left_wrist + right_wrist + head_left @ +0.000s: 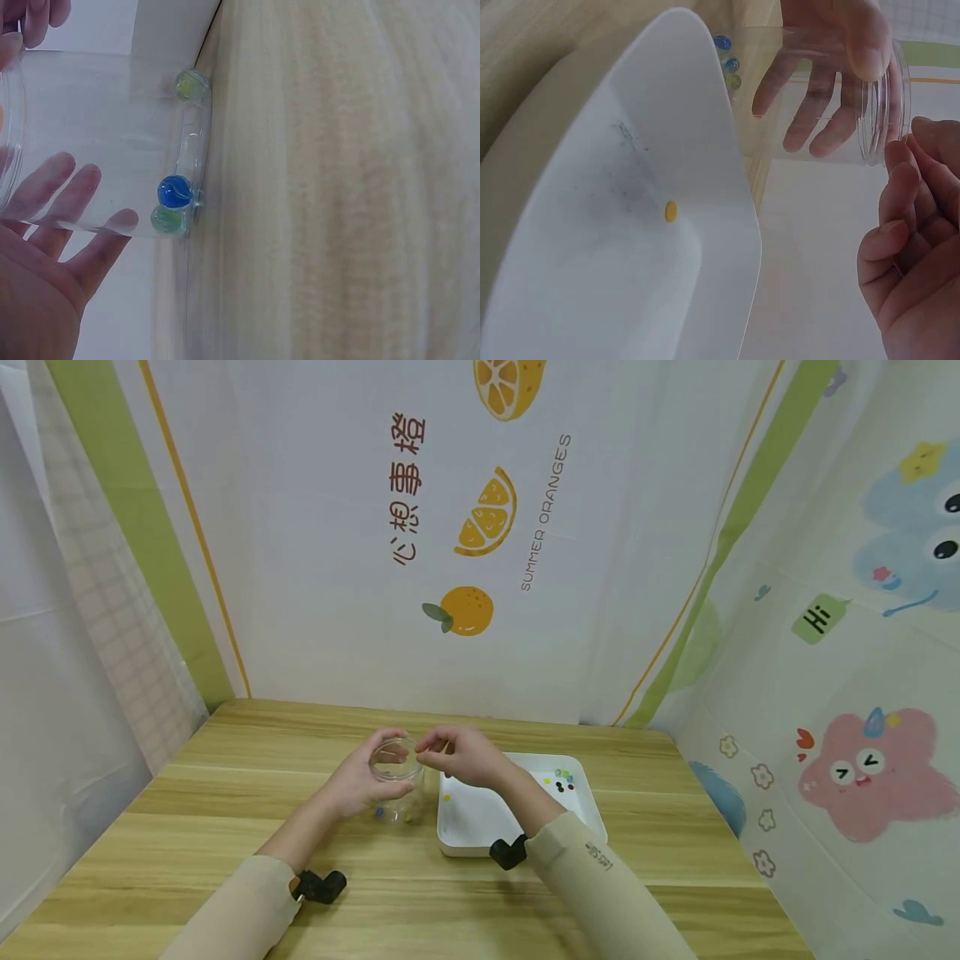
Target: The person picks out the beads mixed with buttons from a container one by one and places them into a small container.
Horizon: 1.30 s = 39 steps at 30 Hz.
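Note:
My left hand (pixel 367 777) grips a clear plastic jar (pixel 97 142) standing upright on the table, thumb and fingers wrapped around its upper part. At the bottom of the jar lie a few glass marbles: a blue marble (pixel 175 192), a green marble (pixel 166 219) and a yellow-green marble (pixel 192 85). My right hand (pixel 465 756) is at the jar's mouth, its thumb and index fingertips close together by the rim (pixel 874 120), other fingers curled. Whether anything sits between those fingertips cannot be made out.
Right of the jar stands a white tray (pixel 472 827), partly under my right forearm. In it are a yellow piece (pixel 671 211) near one end and several small dark, yellow and clear green pieces (pixel 562 781) at the far right. A printed curtain (pixel 337 610) hangs behind the wooden table (pixel 225 802).

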Tool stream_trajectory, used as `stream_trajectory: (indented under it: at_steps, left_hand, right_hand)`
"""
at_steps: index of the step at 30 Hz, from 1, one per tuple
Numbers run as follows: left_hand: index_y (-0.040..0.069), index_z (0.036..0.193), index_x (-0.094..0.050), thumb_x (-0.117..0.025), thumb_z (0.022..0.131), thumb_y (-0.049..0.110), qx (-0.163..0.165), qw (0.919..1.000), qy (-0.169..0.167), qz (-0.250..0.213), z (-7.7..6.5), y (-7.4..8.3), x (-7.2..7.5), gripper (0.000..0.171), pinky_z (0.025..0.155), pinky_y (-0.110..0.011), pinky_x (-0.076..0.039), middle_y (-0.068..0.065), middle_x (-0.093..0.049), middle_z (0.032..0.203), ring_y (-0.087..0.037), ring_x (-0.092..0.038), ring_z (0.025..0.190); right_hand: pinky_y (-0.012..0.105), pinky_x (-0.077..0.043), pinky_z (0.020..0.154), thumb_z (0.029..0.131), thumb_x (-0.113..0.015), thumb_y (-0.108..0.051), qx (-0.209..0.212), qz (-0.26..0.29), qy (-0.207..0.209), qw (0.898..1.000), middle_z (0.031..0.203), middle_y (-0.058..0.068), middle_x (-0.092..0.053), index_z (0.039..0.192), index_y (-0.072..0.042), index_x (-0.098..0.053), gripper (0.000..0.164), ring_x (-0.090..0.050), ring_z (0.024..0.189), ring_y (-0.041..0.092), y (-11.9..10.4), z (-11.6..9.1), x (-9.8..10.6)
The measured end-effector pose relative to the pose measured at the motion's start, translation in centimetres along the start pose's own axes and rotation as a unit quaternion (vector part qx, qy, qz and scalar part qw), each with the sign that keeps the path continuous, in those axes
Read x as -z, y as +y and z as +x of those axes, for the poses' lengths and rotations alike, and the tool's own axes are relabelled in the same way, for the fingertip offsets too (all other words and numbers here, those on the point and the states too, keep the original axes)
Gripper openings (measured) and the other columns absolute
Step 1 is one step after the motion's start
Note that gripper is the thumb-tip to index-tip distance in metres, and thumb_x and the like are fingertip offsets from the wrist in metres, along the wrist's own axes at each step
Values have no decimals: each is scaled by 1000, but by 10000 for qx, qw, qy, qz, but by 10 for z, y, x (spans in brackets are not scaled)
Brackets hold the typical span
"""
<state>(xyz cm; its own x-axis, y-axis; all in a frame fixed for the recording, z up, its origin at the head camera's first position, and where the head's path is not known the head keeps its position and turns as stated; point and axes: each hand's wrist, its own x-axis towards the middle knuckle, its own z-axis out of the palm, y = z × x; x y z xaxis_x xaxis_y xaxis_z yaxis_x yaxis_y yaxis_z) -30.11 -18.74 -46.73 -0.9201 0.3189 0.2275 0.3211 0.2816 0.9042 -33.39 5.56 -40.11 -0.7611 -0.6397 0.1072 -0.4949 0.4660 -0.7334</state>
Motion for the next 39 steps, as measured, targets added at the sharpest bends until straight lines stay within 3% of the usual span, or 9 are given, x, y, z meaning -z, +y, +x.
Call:
stream_trajectory:
  at_steps: [13, 21, 27, 39]
  left_hand:
    - [10, 156, -44, -90, 91, 14, -98, 9999, 48, 77, 2, -3, -1, 79, 99, -43, -66, -31, -60, 147, -50, -59, 138]
    - [9, 155, -46, -90, 90, 14, -139, 9997, 57, 168, 1, -4, -1, 79, 99, -40, -65, -32, -61, 147, -51, -60, 137]
    - [9, 156, -46, -91, 90, 15, -88, 9998, 42, 198, 0, -3, 2, 80, 100, -42, -65, -32, -60, 148, -51, -60, 138]
    - [12, 158, -43, -88, 96, 20, 41, 9995, -40, 319, 1, 0, 3, 77, 99, -45, -67, -29, -59, 149, -53, -57, 142]
  right_hand:
    - [27, -53, 64, 110, -68, -25, -366, 248, 290, 9986, 109, 14, -76, 120, -15, -79, 19, -60, 71, 14, 19, -17, 25]
    - [37, -59, 70, 111, -66, -27, -670, 203, 564, 9960, 113, 15, -76, 125, -14, -77, 22, -62, 75, 18, 39, -33, 47]
    - [32, -54, 68, 111, -67, -26, -933, 196, 742, 9927, 111, 13, -76, 125, -13, -77, 22, -61, 74, 19, 48, -44, 63]
    - [30, -53, 69, 111, -67, -25, -1061, -10, 940, 9899, 106, 7, -76, 126, -11, -76, 23, -61, 74, 18, 67, -57, 78]
